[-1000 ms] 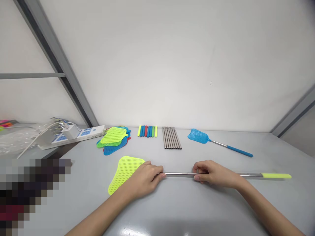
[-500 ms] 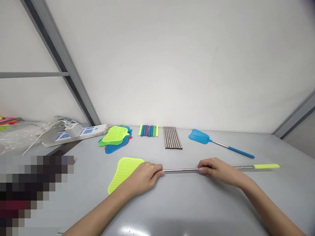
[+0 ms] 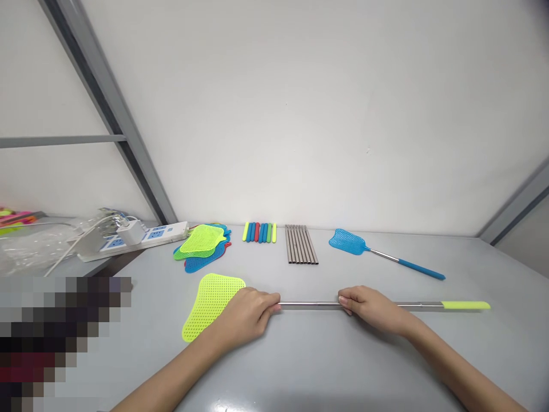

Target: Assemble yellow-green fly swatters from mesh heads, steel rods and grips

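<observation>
A yellow-green fly swatter (image 3: 211, 303) stretches across the grey table, its telescopic metal rod (image 3: 306, 304) drawn out long. My left hand (image 3: 246, 315) is closed around the place where the perforated head meets the rod, hiding that joint. Farther right, my right hand (image 3: 369, 306) pinches the rod near its middle between thumb and fingers. The rod ends in a yellow-green handle grip (image 3: 465, 305) at the right. Behind my right hand lies a blue fly swatter (image 3: 348, 242) with a shorter rod and a blue grip.
At the back left lie stacked swatter heads (image 3: 203, 240) in several colours. Beside them are a row of coloured grips (image 3: 259, 232) and a row of metal rods (image 3: 301, 245). A power strip (image 3: 165, 233) with plugs and plastic bags (image 3: 34, 249) is at the left; a wall stands behind.
Both hands have moved slightly left along with the swatter head, and the rod between and beyond them now lies more level. The view has shifted a little; other things stay put.
</observation>
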`<action>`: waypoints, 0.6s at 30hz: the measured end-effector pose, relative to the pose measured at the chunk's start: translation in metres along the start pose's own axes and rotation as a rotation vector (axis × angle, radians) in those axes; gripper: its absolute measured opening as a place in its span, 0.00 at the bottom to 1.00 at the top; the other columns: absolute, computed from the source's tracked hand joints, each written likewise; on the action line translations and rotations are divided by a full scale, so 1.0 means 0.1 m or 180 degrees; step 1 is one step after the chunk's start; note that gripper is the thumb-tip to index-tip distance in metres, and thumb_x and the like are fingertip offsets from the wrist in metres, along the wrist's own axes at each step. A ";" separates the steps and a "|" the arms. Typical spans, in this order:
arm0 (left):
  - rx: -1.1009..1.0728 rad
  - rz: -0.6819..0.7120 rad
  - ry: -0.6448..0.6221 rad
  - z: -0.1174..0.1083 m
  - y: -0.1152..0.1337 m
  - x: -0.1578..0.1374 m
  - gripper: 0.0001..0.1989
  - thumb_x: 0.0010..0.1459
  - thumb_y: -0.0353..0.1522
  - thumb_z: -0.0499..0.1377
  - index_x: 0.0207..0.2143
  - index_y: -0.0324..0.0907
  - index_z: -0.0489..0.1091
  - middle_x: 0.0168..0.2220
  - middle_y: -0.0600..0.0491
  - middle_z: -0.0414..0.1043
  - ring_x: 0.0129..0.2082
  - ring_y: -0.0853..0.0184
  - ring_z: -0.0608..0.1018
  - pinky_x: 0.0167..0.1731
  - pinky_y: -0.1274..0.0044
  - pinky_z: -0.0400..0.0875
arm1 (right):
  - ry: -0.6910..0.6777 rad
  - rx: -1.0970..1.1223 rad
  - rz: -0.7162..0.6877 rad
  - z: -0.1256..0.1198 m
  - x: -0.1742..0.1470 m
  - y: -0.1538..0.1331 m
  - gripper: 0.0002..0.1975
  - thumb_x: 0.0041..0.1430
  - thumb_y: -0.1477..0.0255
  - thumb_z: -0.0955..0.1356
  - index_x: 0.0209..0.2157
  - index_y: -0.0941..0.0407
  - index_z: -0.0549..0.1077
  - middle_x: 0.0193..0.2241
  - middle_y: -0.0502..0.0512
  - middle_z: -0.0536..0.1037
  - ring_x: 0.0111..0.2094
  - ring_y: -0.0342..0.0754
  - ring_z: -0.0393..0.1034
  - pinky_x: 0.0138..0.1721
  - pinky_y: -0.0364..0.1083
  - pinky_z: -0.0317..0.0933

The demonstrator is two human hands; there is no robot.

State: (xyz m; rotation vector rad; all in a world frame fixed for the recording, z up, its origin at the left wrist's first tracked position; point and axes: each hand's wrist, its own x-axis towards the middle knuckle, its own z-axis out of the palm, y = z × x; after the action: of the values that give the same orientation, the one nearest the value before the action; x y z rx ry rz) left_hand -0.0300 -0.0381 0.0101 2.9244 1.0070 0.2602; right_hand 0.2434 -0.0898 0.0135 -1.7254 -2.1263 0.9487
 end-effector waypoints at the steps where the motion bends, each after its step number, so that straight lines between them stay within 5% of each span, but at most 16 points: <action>1: 0.0102 0.0058 0.0024 0.00 0.02 0.00 0.13 0.60 0.32 0.42 0.23 0.42 0.57 0.19 0.57 0.66 0.19 0.69 0.68 0.23 0.77 0.50 | -0.0063 0.0060 -0.0008 -0.01 0.00 0.01 0.18 0.59 0.62 0.53 0.19 0.57 0.57 0.21 0.49 0.60 0.23 0.42 0.53 0.26 0.41 0.49; 7: 0.0384 0.0214 0.0027 0.00 0.09 0.00 0.11 0.59 0.30 0.42 0.24 0.41 0.56 0.21 0.57 0.68 0.20 0.70 0.68 0.25 0.76 0.53 | -0.0518 0.0546 0.0055 -0.04 0.00 0.09 0.19 0.58 0.61 0.55 0.19 0.58 0.58 0.18 0.46 0.55 0.20 0.39 0.46 0.23 0.40 0.46; 18: 0.0313 0.0132 -0.0043 -0.03 0.05 0.05 0.14 0.61 0.34 0.40 0.24 0.42 0.57 0.20 0.58 0.66 0.19 0.70 0.67 0.25 0.77 0.52 | -0.0528 0.0799 0.0287 -0.09 -0.01 0.02 0.21 0.56 0.57 0.56 0.21 0.59 0.65 0.17 0.47 0.58 0.19 0.39 0.49 0.23 0.40 0.47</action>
State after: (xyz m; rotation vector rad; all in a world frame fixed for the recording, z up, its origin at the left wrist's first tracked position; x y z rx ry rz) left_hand -0.0232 -0.0391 0.0138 3.0334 0.9856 0.1976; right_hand 0.2506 -0.0879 0.0198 -1.6792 -1.9361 1.3628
